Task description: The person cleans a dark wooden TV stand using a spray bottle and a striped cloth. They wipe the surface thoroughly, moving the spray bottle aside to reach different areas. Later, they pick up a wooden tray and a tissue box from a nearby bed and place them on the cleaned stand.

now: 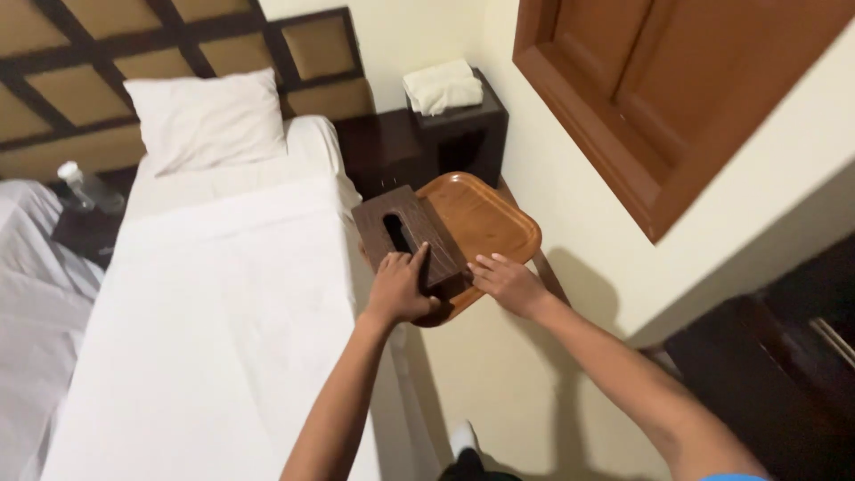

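Note:
A dark brown wooden tissue box [405, 230] with a slot in its lid rests on an orange-brown wooden tray [485, 223]. My left hand [398, 287] grips the near edge of the tray, with its fingers lying over the box's near end. My right hand [508, 282] holds the tray's near rim just right of the box. The tray is held in the air between the bed and the wall.
A single bed [214, 294] with white sheets and a pillow [207, 120] is at the left. A dark nightstand [427, 134] at the back carries folded white towels [442, 86]. A wooden door [677, 89] stands at right, dark furniture [784, 374] at lower right. A plastic bottle [80, 185] stands at far left.

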